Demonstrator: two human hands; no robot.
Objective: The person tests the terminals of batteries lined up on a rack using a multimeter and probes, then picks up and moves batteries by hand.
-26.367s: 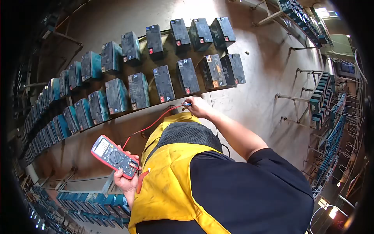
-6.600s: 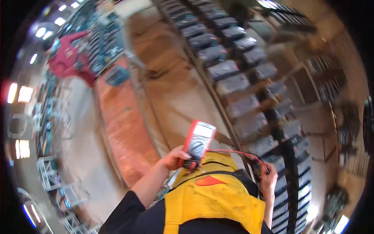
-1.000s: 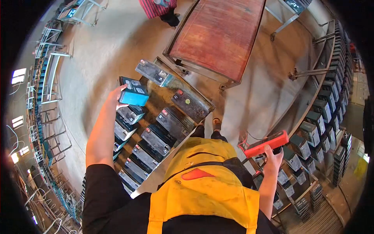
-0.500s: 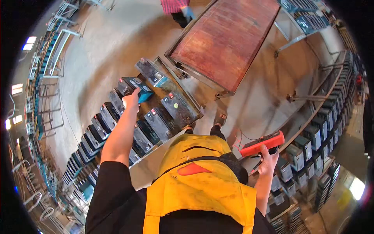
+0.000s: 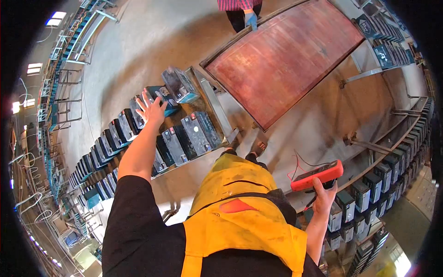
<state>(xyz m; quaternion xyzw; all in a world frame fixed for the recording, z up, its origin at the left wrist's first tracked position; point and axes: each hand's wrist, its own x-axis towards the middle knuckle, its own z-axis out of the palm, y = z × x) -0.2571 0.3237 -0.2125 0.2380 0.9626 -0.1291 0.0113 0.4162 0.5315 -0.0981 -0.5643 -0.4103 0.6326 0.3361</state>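
Note:
My left hand (image 5: 152,111) is open with its fingers spread, at the near end of a dark battery (image 5: 167,98) with a teal side. Whether the fingertips touch the battery I cannot tell. Another battery (image 5: 180,84) stands just beyond it at the end of the row, and a grey-topped battery (image 5: 196,134) stands on the near side of the rack. In my right hand (image 5: 324,196), at the right, is a red handheld meter (image 5: 318,176), gripped from below. Thin red and black test leads (image 5: 297,161) loop from it.
Two rows of batteries run along a low metal rack (image 5: 214,108) to the lower left. A cart with a reddish top (image 5: 284,60) stands ahead, and a co-worker's gloved hand (image 5: 250,21) is at its edge. More batteries (image 5: 369,189) line a curved rack on the right.
My left hand has gone from fingers bent at the battery to fingers spread. My view has shifted, the reddish cart appears turned, and the co-worker's hand is now at its edge. My right hand still holds the meter.

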